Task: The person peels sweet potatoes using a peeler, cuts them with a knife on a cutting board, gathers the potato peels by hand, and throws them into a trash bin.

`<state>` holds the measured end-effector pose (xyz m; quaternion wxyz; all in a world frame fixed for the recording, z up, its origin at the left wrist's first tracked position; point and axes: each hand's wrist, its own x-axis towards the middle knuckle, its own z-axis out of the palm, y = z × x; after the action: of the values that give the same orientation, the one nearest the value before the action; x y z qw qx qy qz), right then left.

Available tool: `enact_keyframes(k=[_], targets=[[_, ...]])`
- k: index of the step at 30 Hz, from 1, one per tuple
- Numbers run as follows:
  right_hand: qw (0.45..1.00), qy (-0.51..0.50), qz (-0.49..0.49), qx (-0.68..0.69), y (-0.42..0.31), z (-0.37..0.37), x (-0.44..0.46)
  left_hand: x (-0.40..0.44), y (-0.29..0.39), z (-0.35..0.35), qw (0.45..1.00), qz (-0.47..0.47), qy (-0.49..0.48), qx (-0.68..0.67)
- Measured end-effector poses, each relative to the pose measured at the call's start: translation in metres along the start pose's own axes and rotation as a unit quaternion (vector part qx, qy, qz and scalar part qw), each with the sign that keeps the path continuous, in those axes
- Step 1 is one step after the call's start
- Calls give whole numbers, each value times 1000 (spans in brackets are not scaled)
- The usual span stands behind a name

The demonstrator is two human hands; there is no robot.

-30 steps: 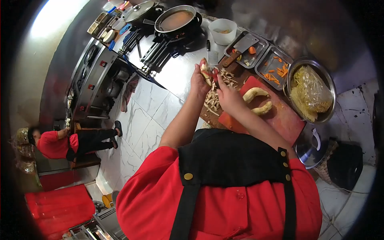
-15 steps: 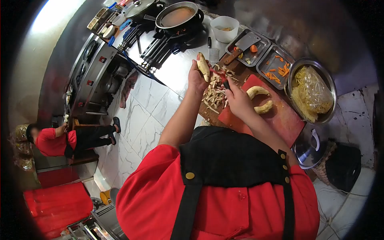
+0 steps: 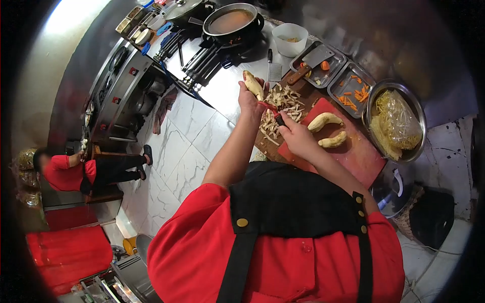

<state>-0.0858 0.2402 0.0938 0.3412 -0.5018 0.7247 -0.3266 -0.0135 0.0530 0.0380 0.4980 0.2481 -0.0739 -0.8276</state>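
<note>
My left hand (image 3: 247, 102) is wrapped around a pale, peeled-looking plantain (image 3: 253, 85), its upper end sticking out above the fingers. In my right hand (image 3: 299, 139) is a peeler (image 3: 279, 120) with a black handle and a red head. The red head is at the lower end of the plantain, close to my left palm. Strips of peel (image 3: 288, 98) lie heaped beneath on a brown wooden board (image 3: 309, 96). Two more pale plantains, one longer (image 3: 325, 121) and one shorter (image 3: 332, 140), rest on a red cutting board (image 3: 361, 159) near my right forearm.
Behind the boards are a crinkle cutter (image 3: 274, 72), a cleaver (image 3: 299, 75) on a metal tray, a tray of carrot pieces (image 3: 348, 83) and a white tub (image 3: 290, 40). A steel bowl of noodles (image 3: 396, 123) stands right; a pot (image 3: 230, 22), back. Another person (image 3: 68, 171) stands far left.
The peeler's red head has moved down from beside the plantain's middle to its lower end. The plantain tilts a little more to the left. The whole view has shifted slightly.
</note>
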Motion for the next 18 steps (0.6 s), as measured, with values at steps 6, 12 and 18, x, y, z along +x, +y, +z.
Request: enact_keyframes(k=[6, 12, 18], targets=[[997, -33, -20, 67, -6, -24, 6, 11, 2, -1, 1000, -5, -7, -24], [996, 93, -5, -6, -3, 13, 24, -2, -11, 16, 993, -47, -12, 103], [998, 39, -36, -30, 23, 18, 0, 5, -2, -3, 995, 37, 73, 64]])
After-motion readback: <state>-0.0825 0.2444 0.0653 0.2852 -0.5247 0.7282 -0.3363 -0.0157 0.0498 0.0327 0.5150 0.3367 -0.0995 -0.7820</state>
